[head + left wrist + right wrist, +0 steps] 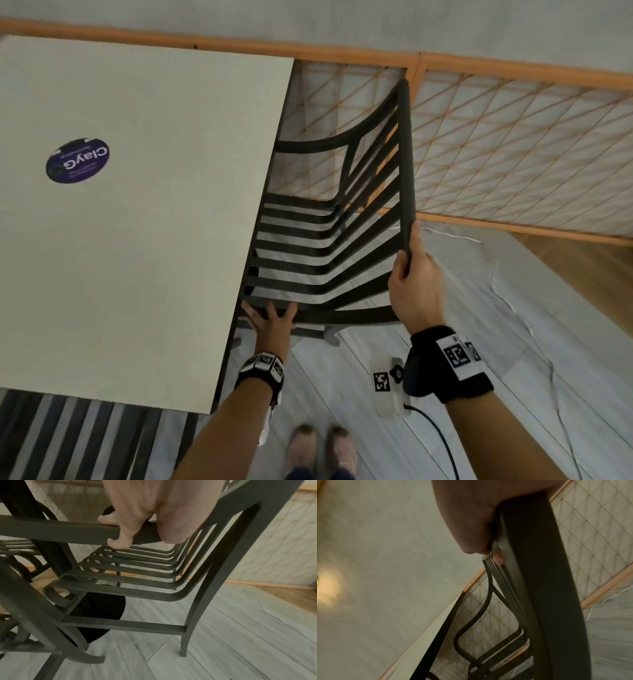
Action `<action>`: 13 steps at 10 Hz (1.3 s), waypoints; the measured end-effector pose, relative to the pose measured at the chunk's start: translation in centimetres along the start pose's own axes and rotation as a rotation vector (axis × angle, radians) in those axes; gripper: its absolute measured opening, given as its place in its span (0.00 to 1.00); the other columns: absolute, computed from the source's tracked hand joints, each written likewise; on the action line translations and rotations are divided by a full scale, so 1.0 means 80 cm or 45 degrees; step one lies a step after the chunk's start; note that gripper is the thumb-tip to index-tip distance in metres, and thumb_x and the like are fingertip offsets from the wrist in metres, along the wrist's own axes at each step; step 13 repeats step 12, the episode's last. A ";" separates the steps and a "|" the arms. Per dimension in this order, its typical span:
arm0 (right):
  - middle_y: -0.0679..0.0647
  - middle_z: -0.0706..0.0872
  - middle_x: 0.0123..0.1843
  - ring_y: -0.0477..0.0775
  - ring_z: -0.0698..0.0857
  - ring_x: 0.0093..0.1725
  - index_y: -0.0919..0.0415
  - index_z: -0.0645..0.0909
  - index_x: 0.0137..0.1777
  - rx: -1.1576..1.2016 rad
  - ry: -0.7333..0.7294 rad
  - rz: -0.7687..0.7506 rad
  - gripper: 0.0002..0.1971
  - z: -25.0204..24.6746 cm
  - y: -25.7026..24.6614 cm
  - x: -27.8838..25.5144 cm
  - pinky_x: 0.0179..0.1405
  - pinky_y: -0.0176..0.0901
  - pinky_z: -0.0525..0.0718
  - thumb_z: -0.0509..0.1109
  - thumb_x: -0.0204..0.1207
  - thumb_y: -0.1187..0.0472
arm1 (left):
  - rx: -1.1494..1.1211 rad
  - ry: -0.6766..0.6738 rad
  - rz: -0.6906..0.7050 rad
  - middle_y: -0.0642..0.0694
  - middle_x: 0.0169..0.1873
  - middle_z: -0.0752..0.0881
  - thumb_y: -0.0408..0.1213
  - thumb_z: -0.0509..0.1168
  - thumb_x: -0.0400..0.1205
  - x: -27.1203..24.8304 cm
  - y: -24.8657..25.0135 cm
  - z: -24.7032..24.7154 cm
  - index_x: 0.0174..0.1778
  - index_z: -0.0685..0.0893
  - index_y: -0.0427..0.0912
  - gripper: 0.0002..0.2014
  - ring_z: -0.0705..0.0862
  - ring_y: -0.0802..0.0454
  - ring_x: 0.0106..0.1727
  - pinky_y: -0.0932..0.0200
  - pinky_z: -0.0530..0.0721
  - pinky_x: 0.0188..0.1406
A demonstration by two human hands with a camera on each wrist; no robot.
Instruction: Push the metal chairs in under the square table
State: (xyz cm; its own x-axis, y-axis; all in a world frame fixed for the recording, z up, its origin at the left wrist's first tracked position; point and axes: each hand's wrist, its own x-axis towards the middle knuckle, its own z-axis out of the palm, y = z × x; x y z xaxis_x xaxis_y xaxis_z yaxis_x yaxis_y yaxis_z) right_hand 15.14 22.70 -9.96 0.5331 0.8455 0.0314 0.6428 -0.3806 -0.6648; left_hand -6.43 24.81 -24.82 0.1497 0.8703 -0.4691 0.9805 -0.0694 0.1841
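Where right hand [416, 287] grips (top rail): chair [329, 246].

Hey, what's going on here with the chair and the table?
A person is sliding a dark metal chair in under the square table. The right hand grips the top rail of the backrest, and the left hand holds the near armrest. The front of the seat is already under the table edge; the backrest is clear of it.

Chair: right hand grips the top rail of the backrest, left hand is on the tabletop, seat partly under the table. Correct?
One error. The left hand is not on the tabletop; it rests on the chair's near armrest, as the left wrist view shows. The right hand does grip the backrest's top rail, and the seat is partly under the table.
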 end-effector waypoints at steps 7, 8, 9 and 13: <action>0.59 0.82 0.38 0.56 0.81 0.34 0.51 0.49 0.82 -0.058 0.038 0.008 0.30 0.000 0.008 -0.004 0.30 0.50 0.81 0.56 0.83 0.60 | -0.065 0.044 0.054 0.32 0.77 0.62 0.22 0.56 0.82 0.003 -0.009 0.012 0.74 0.68 0.53 0.27 0.31 0.16 0.77 0.19 0.51 0.75; 0.58 0.81 0.38 0.54 0.79 0.32 0.52 0.50 0.82 -0.078 0.051 -0.002 0.30 0.000 0.007 -0.003 0.26 0.42 0.74 0.56 0.83 0.59 | -0.113 0.047 0.063 0.31 0.76 0.64 0.35 0.61 0.84 0.001 -0.018 0.010 0.74 0.70 0.51 0.22 0.36 0.18 0.80 0.21 0.56 0.75; 0.60 0.82 0.37 0.56 0.80 0.32 0.52 0.52 0.82 -0.043 0.056 0.030 0.29 -0.003 0.005 -0.006 0.27 0.46 0.78 0.56 0.83 0.59 | -0.078 0.074 0.034 0.31 0.82 0.57 0.36 0.61 0.84 -0.012 -0.025 0.008 0.80 0.62 0.50 0.28 0.40 0.24 0.82 0.26 0.61 0.78; 0.58 0.76 0.65 0.53 0.83 0.53 0.48 0.59 0.77 0.063 -0.111 -0.007 0.32 -0.044 0.009 -0.090 0.57 0.49 0.86 0.68 0.77 0.62 | -0.250 -0.176 0.082 0.36 0.85 0.38 0.21 0.56 0.81 -0.110 -0.055 0.031 0.82 0.36 0.58 0.45 0.43 0.34 0.85 0.39 0.69 0.79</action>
